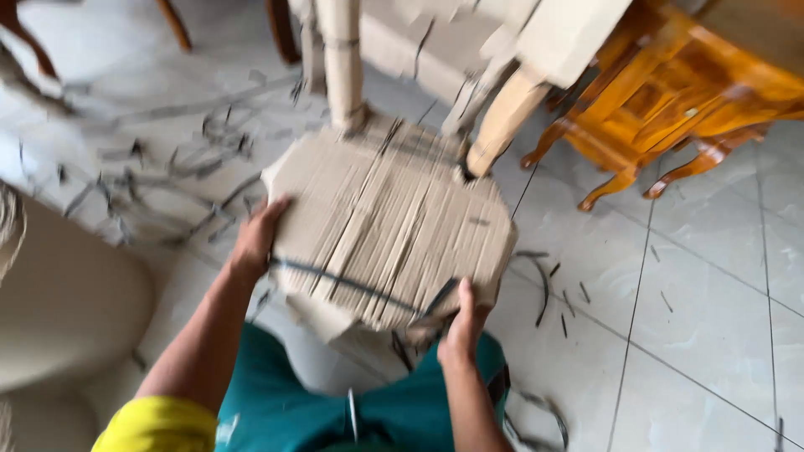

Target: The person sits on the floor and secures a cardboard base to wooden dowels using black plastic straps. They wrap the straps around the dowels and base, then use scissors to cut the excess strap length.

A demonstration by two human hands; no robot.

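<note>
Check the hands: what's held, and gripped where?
Both hands hold the cardboard-wrapped piece. Left hand grips its left edge; right hand grips the lower right edge beside the dark strap. How the fingers wrap behind cannot be told.

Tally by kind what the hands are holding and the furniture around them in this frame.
Cardboard-wrapped bundle, held by left hand and right hand: 1
Dark strap across the bundle: 1
Cardboard-wrapped furniture legs: 2
Orange wooden furniture piece: 1
Total: 5
</note>
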